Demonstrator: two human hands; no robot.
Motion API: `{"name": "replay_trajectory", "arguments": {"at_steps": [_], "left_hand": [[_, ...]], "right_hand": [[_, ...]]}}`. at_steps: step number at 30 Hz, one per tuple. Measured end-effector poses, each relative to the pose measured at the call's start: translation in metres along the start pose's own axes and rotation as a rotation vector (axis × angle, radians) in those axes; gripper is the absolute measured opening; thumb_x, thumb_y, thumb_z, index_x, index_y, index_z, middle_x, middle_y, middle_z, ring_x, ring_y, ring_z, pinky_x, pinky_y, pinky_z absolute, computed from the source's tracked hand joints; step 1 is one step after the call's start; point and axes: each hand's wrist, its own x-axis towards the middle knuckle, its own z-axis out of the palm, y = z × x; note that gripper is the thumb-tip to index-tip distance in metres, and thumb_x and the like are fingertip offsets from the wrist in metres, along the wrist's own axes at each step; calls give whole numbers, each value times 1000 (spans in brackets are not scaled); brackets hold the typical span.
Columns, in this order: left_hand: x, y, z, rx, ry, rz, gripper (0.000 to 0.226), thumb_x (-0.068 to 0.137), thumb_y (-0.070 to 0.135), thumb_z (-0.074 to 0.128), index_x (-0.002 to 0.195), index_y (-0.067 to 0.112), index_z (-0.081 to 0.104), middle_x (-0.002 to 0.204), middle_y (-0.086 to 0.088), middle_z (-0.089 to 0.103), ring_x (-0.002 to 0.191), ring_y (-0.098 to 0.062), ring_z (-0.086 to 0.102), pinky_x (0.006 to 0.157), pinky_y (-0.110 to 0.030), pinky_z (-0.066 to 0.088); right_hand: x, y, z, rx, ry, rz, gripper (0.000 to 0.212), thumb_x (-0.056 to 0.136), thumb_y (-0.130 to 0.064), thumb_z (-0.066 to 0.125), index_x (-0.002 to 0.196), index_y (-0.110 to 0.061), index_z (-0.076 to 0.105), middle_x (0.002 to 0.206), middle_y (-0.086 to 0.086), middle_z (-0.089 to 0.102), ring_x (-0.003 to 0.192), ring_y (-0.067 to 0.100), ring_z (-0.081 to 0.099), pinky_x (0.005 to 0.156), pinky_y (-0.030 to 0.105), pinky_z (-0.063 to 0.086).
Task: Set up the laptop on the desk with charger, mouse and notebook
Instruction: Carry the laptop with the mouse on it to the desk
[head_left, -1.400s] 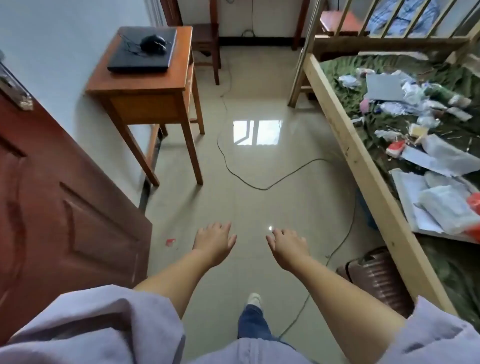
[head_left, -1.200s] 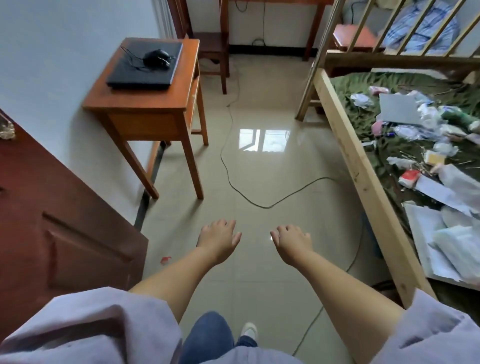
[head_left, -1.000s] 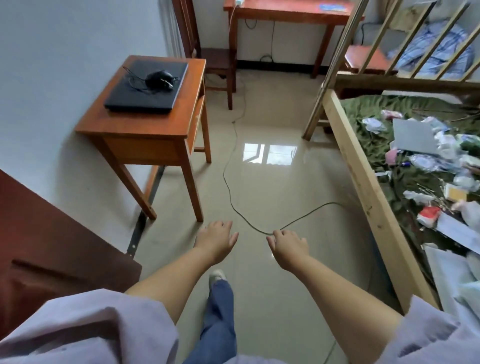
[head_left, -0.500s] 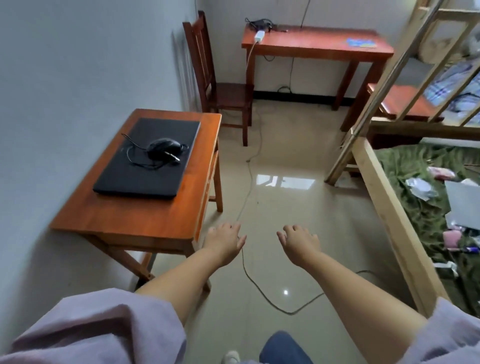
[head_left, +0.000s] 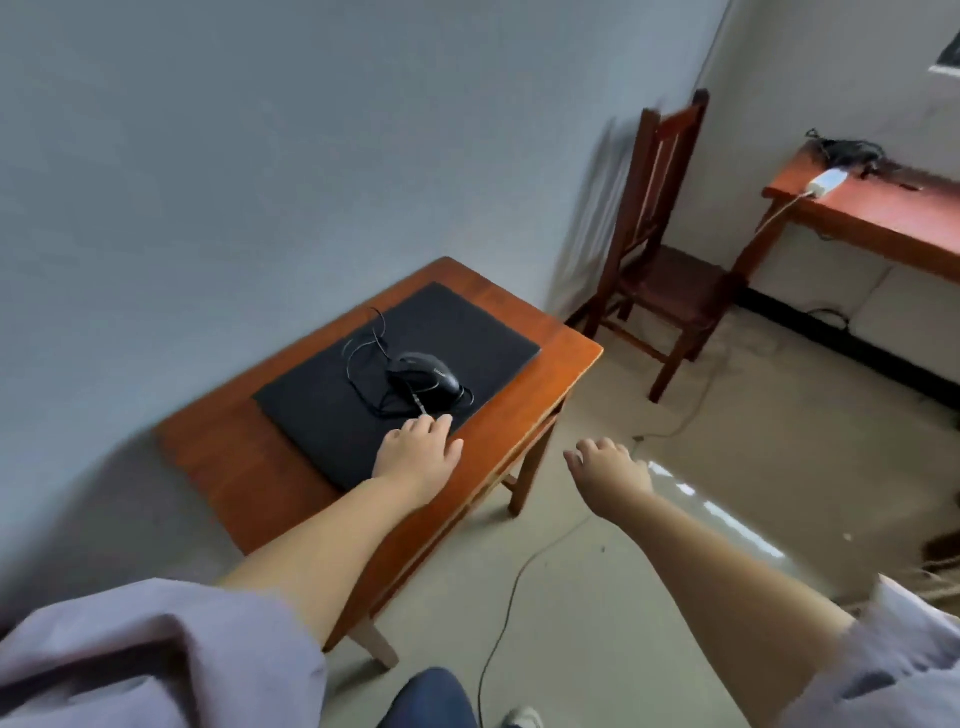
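Note:
A closed black laptop (head_left: 332, 410) lies flat on a small wooden side table (head_left: 550, 364) against the left wall. On its lid sits a black wired mouse (head_left: 426, 379) with its thin cable looped around it. My left hand (head_left: 418, 454) hovers over the laptop's near corner, fingers apart, just short of the mouse's plug. My right hand (head_left: 608, 465) hangs open in the air to the right of the table, above the floor. A long red desk (head_left: 883, 218) stands at the far right with a white power strip (head_left: 826, 182) and a tangle of black cable (head_left: 852, 150).
A wooden chair (head_left: 665, 270) stands in the corner between the side table and the desk. A thin cable (head_left: 519, 582) runs across the glossy tiled floor below my right arm. The grey wall closes off the left side.
I have walked up to the side table and turned left. My left hand has come over the laptop's near corner; my right hand stays open beside the table.

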Motion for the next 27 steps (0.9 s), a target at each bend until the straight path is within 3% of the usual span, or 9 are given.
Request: {"name": "replay_trajectory", "arguments": {"at_steps": [4, 10, 14, 20, 24, 27], "left_hand": [[12, -34, -5, 1, 62, -232, 45, 98, 39, 30, 135, 16, 40, 130, -8, 52, 118, -26, 49, 93, -39, 41], [19, -97, -2, -17, 71, -628, 44, 98, 39, 30, 133, 15, 42, 132, -9, 49, 120, -27, 47, 88, -39, 43], [31, -119, 2, -34, 71, -759, 42, 98, 38, 32, 130, 14, 45, 132, -9, 46, 121, -28, 44, 86, -40, 45], [45, -124, 4, -84, 114, -913, 38, 97, 32, 38, 130, 14, 44, 133, -12, 42, 122, -29, 40, 84, -41, 48], [49, -119, 8, -358, 181, -1207, 48, 96, 31, 39, 141, 15, 31, 134, -17, 41, 124, -34, 41, 87, -47, 46], [55, -112, 15, -506, 239, -1353, 51, 96, 31, 39, 142, 10, 28, 137, -20, 41, 126, -37, 41, 94, -49, 42]], "right_hand": [[70, -21, -24, -175, -29, -230, 32, 97, -26, 33, 126, -20, 44, 125, 8, 49, 117, 30, 44, 88, 44, 42], [155, -78, -34, -203, 14, -424, 28, 96, -21, 37, 123, -17, 42, 126, 9, 45, 116, 31, 41, 90, 46, 43], [200, -100, -39, -64, 8, -394, 42, 98, -37, 22, 130, -16, 40, 133, 11, 45, 121, 32, 41, 96, 48, 37], [251, -111, -36, -48, 2, -366, 45, 97, -39, 24, 135, -16, 33, 135, 13, 42, 120, 33, 39, 91, 46, 39], [272, -121, -35, -39, 52, -364, 45, 97, -37, 25, 135, -15, 33, 135, 14, 43, 121, 33, 39, 93, 46, 38], [285, -125, -32, 84, -33, -282, 48, 97, -37, 26, 138, -13, 30, 137, 15, 41, 123, 34, 37, 96, 50, 37]]}}
